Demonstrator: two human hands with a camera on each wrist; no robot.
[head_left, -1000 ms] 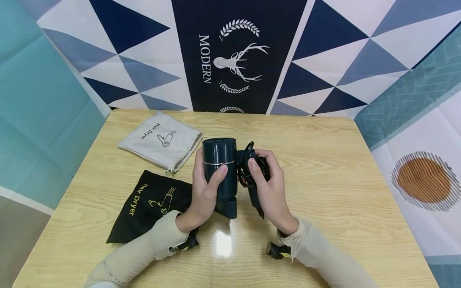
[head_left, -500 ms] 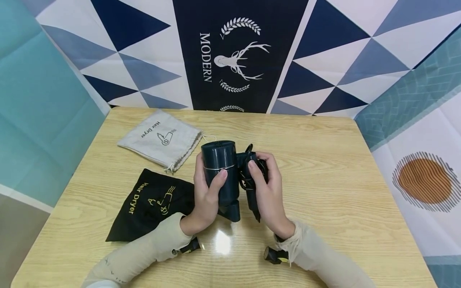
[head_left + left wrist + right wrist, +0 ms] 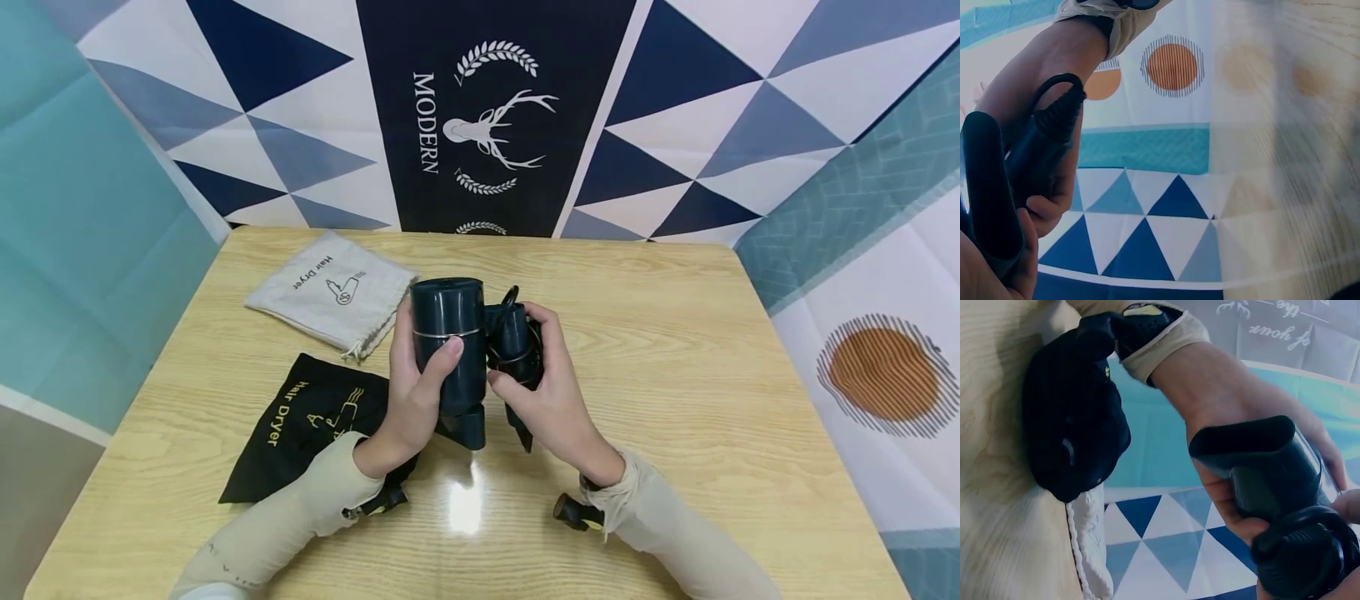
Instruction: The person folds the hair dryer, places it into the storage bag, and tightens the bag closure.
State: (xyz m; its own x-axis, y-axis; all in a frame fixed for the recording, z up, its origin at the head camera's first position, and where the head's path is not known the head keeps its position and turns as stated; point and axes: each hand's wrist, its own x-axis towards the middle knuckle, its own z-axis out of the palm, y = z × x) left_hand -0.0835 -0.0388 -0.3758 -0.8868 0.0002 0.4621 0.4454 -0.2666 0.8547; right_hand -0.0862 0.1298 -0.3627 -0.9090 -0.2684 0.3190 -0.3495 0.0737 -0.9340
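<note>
A glossy dark teal hair dryer [image 3: 450, 312] is held up over the middle of the table, its barrel upright. My left hand [image 3: 408, 404] grips the barrel, thumb across its front. A flat nozzle [image 3: 467, 427] sits at the barrel's lower end; its slot-like mouth shows in the right wrist view. Beside the barrel, my right hand [image 3: 558, 408] holds the handle [image 3: 514, 329] with the black cord [image 3: 1310, 534] looped around it. The right thumb lies low against this bundle. Palms and fingers hide part of the dryer's back.
A light grey drawstring bag [image 3: 330, 292] printed "Hair Dryer" lies at the back left of the wooden table [image 3: 660, 350]. In front of it is a black bag [image 3: 300, 433] with yellow print, partly covered by the left forearm. Patterned cloth hangs behind the table.
Both hands and the dryer have shifted slightly up and left. The right thumb has slid down off the top of the handle, exposing more of it and the cord.
</note>
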